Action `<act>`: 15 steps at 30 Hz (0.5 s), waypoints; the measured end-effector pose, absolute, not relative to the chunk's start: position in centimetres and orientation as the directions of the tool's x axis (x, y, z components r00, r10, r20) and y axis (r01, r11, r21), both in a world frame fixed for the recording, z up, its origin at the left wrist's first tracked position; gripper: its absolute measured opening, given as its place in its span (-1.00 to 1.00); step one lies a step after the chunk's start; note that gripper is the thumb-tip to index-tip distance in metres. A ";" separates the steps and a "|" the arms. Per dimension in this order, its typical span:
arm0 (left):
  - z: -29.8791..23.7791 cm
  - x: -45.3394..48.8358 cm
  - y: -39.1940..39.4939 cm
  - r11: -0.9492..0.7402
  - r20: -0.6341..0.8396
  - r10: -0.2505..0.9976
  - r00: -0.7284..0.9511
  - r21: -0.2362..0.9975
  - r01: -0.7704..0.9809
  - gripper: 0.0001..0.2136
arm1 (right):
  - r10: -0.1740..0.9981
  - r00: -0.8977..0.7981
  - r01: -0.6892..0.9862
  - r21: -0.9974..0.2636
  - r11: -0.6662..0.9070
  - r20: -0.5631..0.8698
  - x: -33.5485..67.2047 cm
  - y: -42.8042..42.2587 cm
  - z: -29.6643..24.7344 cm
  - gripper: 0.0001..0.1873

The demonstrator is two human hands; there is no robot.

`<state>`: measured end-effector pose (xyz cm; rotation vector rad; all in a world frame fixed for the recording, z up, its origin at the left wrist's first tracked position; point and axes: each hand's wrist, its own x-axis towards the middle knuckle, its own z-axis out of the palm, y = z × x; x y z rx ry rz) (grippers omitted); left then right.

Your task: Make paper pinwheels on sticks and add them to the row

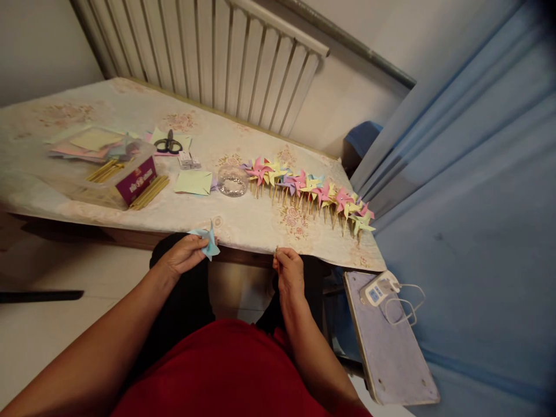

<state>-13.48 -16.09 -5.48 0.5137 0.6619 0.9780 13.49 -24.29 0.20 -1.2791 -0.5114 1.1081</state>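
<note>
Between the thumb and fingers of my left hand [187, 253] is a light-blue paper pinwheel head [210, 243], its points folded, just at the table's front edge. My right hand [290, 267] is closed, fingers pinched around a thin gold-brown stick [277, 250]; most of the stick is hidden by the hand. The two hands are apart. Beyond them on the table, finished pinwheels [321, 194] in pink, yellow, blue and purple lie in a row on gold sticks. A round clear dish [232, 181] of small shiny pieces sits left of that row.
Pale green paper squares [193, 182], black-handled scissors [168, 143] and small boxes [189, 160] lie on the flowered tablecloth [256, 229]. Farther left are a clear plastic box [104, 174] and gold sticks [150, 193]. A stool [391, 353] with a white power adapter [379, 288] stands right.
</note>
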 end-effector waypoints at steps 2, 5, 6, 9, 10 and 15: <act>-5.4 -13.4 -16.1 0.471 -0.283 0.877 0.387 0.665 -0.580 -0.82 | 0.862 0.433 -0.366 -0.925 -0.099 -0.264 13.5 -24.3 0.1 -0.79; -5.4 -13.4 -16.2 0.464 -0.286 0.882 0.375 0.665 -0.585 -0.81 | 0.861 0.431 -0.370 -0.923 -0.103 -0.269 13.5 -24.2 0.1 -0.79; -5.4 -13.3 -16.2 0.461 -0.284 0.884 0.373 0.666 -0.586 -0.80 | 0.863 0.428 -0.371 -0.923 -0.104 -0.270 13.5 -24.2 0.0 -0.79; -5.5 -13.3 -16.2 0.460 -0.278 0.882 0.380 0.675 -0.577 -0.77 | 0.866 0.418 -0.370 -0.922 -0.114 -0.275 13.5 -24.2 -0.1 -0.78; -5.5 -13.3 -16.2 0.461 -0.278 0.882 0.381 0.676 -0.574 -0.77 | 0.865 0.418 -0.368 -0.922 -0.116 -0.276 13.5 -24.2 -0.2 -0.78; -5.4 -13.3 -16.2 0.461 -0.284 0.884 0.372 0.668 -0.585 -0.77 | 0.864 0.414 -0.369 -0.921 -0.128 -0.286 13.6 -24.2 -0.3 -0.78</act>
